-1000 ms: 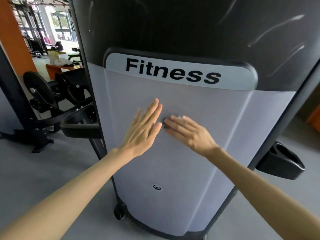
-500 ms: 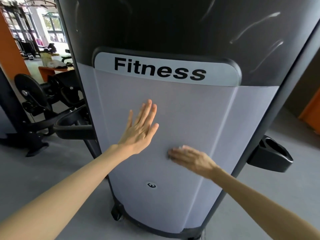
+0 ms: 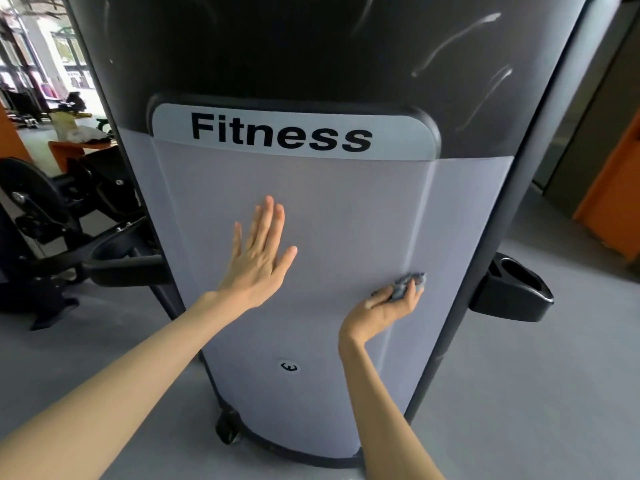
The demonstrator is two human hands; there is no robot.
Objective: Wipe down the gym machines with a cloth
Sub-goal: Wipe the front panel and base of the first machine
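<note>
A black cup holder [image 3: 512,289] jutted at right and a weight plate [image 3: 26,192] sat at left. The left hand [image 3: 258,261] lay flat, fingers spread, on the "Fitness" machine's grey shroud [image 3: 332,209]; the right hand [image 3: 388,306], wrist bent, clutched a crumpled grey cloth [image 3: 407,284] centre-right against the panel.

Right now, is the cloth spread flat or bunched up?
Bunched up: the cloth is a small grey wad pinched in the right hand against the panel.
</note>
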